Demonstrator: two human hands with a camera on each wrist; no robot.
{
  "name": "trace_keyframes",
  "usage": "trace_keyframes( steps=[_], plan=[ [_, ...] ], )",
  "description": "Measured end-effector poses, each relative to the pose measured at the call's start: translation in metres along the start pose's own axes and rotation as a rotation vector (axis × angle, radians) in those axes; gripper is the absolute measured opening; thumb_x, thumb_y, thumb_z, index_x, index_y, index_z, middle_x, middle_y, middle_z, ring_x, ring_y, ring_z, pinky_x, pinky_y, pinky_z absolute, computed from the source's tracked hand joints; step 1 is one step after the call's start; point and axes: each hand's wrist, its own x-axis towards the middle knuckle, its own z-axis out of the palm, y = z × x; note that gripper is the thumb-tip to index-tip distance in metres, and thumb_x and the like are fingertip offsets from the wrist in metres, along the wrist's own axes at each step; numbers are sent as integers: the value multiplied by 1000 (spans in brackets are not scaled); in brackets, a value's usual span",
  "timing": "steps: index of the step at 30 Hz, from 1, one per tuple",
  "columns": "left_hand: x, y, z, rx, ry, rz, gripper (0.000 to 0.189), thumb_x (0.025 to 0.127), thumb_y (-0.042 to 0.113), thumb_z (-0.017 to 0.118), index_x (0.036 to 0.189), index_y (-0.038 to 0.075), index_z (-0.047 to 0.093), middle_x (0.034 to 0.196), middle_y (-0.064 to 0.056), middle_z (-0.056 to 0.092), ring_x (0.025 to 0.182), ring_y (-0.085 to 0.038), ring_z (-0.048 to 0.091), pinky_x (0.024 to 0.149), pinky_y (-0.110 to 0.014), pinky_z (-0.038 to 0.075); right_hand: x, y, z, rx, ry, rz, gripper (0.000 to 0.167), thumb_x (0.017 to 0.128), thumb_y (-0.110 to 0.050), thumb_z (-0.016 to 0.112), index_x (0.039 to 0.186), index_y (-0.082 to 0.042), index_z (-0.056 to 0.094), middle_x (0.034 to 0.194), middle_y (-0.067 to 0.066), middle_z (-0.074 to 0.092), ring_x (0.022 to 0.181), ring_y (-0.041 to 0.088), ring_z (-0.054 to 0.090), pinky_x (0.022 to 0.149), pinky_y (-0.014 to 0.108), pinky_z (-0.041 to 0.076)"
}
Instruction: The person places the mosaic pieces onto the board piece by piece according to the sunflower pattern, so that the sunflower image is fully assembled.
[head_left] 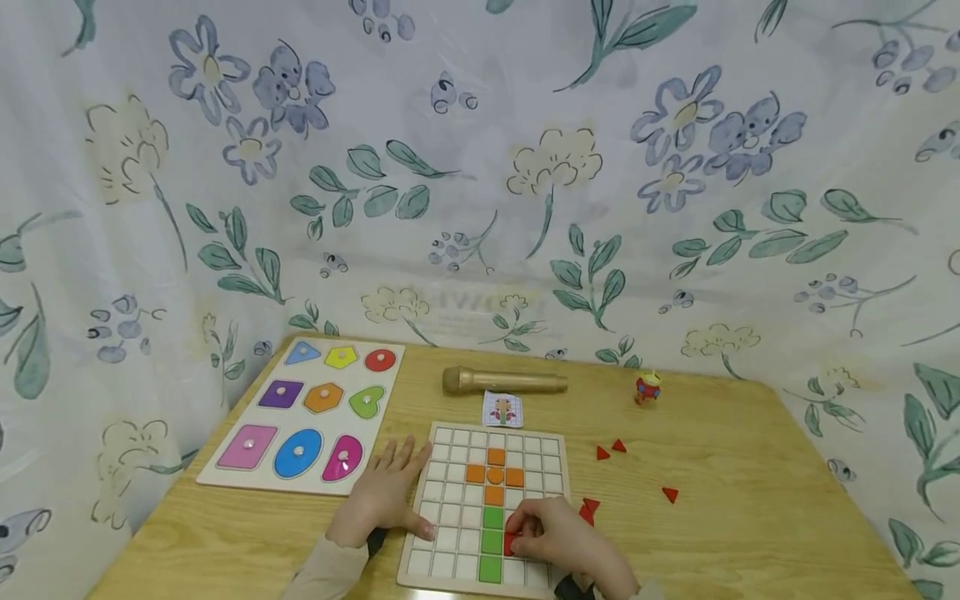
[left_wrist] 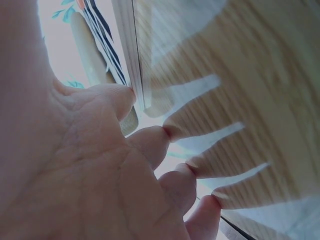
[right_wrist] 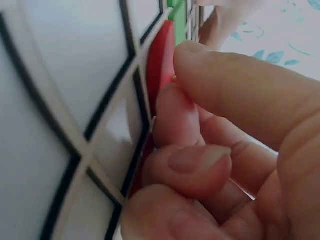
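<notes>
A white grid board [head_left: 552,464] with a wooden frame lies on the table, bearing orange squares [head_left: 476,474], an orange round piece [head_left: 496,475] and green squares [head_left: 492,542] arranged in a cross. Low on the board, my right hand [head_left: 562,537] pinches a red piece [right_wrist: 162,60] between thumb and forefinger beside the green column. Part of another red piece [right_wrist: 144,162] shows behind the fingers. My left hand [head_left: 382,497] spreads at the board's left side, thumb over its edge. In the left wrist view, its fingertips [left_wrist: 207,215] touch the wooden tabletop.
Several loose red triangles [head_left: 670,495] lie right of the board. Behind it are a small pattern card [head_left: 502,410], a gold microphone [head_left: 506,382] and a toy figure [head_left: 647,388]. A shape puzzle [head_left: 300,417] with knobbed pieces occupies the left side. A floral curtain [head_left: 480,208] hangs behind.
</notes>
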Motion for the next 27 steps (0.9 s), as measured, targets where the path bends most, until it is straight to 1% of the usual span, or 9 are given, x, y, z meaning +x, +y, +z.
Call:
trace_keyframes(
  steps=[3,6,9,12,14,16,22,25,27],
  plan=[
    [0,1,0,2,-5,1,121,56,54,86,152,9,29,158,-26,22,145,-53,15,115,-65,19,-1,2,0,-12,12,-2,6,87,-13,71,92,-9,69,70,-8,58,57,-3,46,53,15,38],
    [2,2,-1,15,3,9,120,56,55,86,152,8,30,158,-26,23,144,-53,15,115,-65,19,-2,6,-10,13,8,-6,9,90,-16,68,96,-9,70,75,-6,61,60,-2,47,55,15,40],
    [1,3,-2,21,13,12,120,56,55,86,152,8,30,158,-26,23,144,-52,16,115,-65,20,-7,13,-28,94,-10,-11,18,94,-16,62,105,-3,68,85,2,64,67,1,51,60,16,43],
    [-1,4,-2,15,13,8,121,56,55,86,152,8,30,157,-26,24,144,-52,16,115,-65,20,-14,26,-49,201,-18,16,28,98,-18,57,115,4,62,98,9,63,77,4,53,66,18,45],
    [-2,3,-1,13,14,9,121,56,54,86,152,8,30,157,-26,24,144,-53,16,114,-66,20,-21,36,-62,259,-13,18,34,100,-18,54,122,8,57,107,13,63,82,6,55,67,19,46],
    [-3,3,-1,11,19,12,121,56,54,87,152,7,30,157,-27,25,144,-54,17,113,-67,21,-29,47,-74,309,-4,27,39,100,-18,53,127,10,52,112,12,63,85,5,56,66,19,46],
    [-2,4,-1,11,28,23,122,55,55,86,151,6,30,156,-28,25,143,-54,17,113,-68,21,-49,80,-91,373,49,47,43,98,-11,56,127,18,47,111,1,67,91,1,63,69,16,50],
    [-1,5,-1,10,27,21,122,55,55,86,151,6,30,156,-27,25,144,-54,17,113,-68,21,-49,86,-89,336,106,72,42,95,-14,62,125,14,53,105,0,66,82,0,60,65,16,49],
    [0,4,0,16,20,16,122,55,56,86,151,7,30,157,-27,24,144,-53,17,113,-68,21,-47,86,-86,295,112,86,41,92,-14,66,124,11,57,98,0,64,75,1,56,61,17,46]
  ],
)
